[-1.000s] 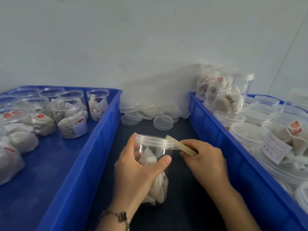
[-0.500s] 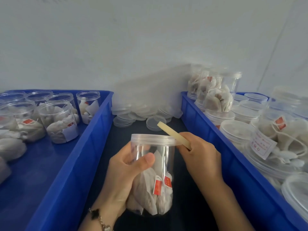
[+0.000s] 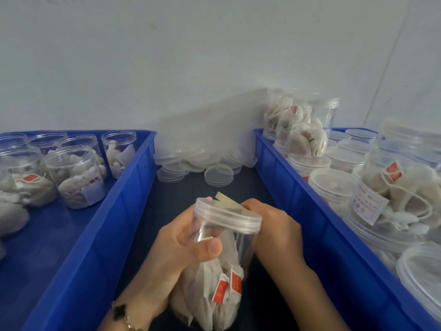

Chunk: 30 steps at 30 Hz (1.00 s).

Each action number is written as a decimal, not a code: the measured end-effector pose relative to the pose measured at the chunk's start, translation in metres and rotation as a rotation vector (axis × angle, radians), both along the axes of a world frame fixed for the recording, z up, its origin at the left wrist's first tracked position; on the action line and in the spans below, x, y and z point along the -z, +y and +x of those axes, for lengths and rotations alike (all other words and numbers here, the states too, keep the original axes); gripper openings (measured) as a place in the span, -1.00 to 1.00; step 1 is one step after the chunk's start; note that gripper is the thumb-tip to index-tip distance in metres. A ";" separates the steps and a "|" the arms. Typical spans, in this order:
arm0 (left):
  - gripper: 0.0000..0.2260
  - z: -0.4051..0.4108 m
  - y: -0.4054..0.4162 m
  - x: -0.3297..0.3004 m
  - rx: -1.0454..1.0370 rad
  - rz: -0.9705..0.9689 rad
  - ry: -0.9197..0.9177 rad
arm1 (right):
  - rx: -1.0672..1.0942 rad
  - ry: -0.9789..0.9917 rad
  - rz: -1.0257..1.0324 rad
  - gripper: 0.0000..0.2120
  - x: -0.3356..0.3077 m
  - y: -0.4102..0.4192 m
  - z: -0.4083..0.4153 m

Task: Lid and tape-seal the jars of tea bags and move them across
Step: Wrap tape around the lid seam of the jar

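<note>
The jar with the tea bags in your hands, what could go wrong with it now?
The jar is tilted and held off the table by the left hand alone, so it might slip. The tape strip pinched by the right hand sticks up loose behind the lid; it could crease or stick crooked, leaving a poor seal.

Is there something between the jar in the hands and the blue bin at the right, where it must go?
Nothing visible blocks the way. The jar is held above the dark mat, and only the right bin wall lies between; that bin is already crowded with lidded jars.
</note>
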<state>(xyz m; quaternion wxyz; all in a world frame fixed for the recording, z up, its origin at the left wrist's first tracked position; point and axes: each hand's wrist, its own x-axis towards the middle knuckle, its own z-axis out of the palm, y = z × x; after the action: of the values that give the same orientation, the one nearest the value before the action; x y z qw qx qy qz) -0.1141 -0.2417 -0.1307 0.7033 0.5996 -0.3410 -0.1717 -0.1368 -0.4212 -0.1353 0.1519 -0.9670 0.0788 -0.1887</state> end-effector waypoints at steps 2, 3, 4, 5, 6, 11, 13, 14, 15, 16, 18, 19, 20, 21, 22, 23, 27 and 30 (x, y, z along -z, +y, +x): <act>-0.39 -0.002 0.002 -0.001 0.051 0.029 0.008 | 0.018 0.032 0.001 -0.91 0.000 0.004 0.000; -0.37 -0.004 0.003 -0.001 0.058 0.044 -0.002 | 0.029 0.026 0.012 -0.90 0.001 0.006 -0.001; -0.30 0.000 -0.002 -0.003 0.053 0.079 -0.028 | 0.044 0.014 0.029 -0.90 0.001 0.006 -0.001; -0.16 0.003 -0.005 -0.002 0.032 0.131 -0.075 | 0.064 0.002 0.042 -0.90 0.002 0.006 -0.001; 0.05 0.009 -0.010 -0.001 -0.029 0.202 -0.138 | 0.084 -0.002 0.047 -0.90 0.001 0.006 -0.001; 0.48 0.021 -0.002 0.020 -0.277 0.264 -0.129 | 0.123 0.039 0.001 -0.90 0.000 0.005 0.001; 0.21 0.017 -0.005 0.016 -0.446 0.343 -0.178 | 0.156 0.041 -0.016 -0.90 0.001 0.005 0.001; 0.11 0.015 -0.002 0.016 -0.496 0.326 -0.209 | 0.173 0.028 -0.030 -0.91 0.002 0.006 0.001; 0.00 0.013 0.004 0.017 -0.541 0.282 -0.216 | 0.187 0.007 -0.043 -0.92 0.003 0.006 0.001; -0.17 0.015 0.005 0.018 -0.588 0.229 -0.219 | 0.197 -0.017 -0.047 -0.91 0.004 0.007 0.001; -0.50 0.015 0.002 0.015 -0.678 0.147 -0.246 | 0.199 -0.046 -0.024 -0.87 0.004 0.008 0.003; -0.58 0.014 0.000 0.014 -0.709 0.120 -0.256 | 0.191 -0.049 -0.009 -0.85 0.004 0.009 0.004; -0.63 0.011 -0.002 0.013 -0.731 0.107 -0.261 | 0.182 -0.045 0.000 -0.84 0.003 0.010 0.005; -0.65 0.007 -0.003 0.014 -0.749 0.106 -0.266 | 0.172 -0.043 0.004 -0.84 0.002 0.011 0.005; -0.65 0.003 -0.005 0.015 -0.759 0.123 -0.276 | 0.162 -0.045 0.008 -0.85 0.001 0.012 0.005; -0.59 -0.001 -0.007 0.016 -0.750 0.156 -0.281 | 0.148 -0.046 0.012 -0.85 0.001 0.013 0.004; 0.03 -0.007 -0.021 0.023 -0.740 0.232 -0.243 | 0.023 -0.002 0.025 -0.82 0.003 0.020 0.003; -0.09 -0.002 -0.019 0.024 -0.900 0.187 -0.200 | -0.113 0.037 0.111 -0.51 0.009 0.022 0.006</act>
<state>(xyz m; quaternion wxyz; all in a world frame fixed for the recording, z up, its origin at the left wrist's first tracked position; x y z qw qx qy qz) -0.1159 -0.2609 -0.1542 0.6144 0.7624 -0.0964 0.1788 -0.1304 -0.3996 -0.1438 0.2141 -0.9634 0.0372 -0.1573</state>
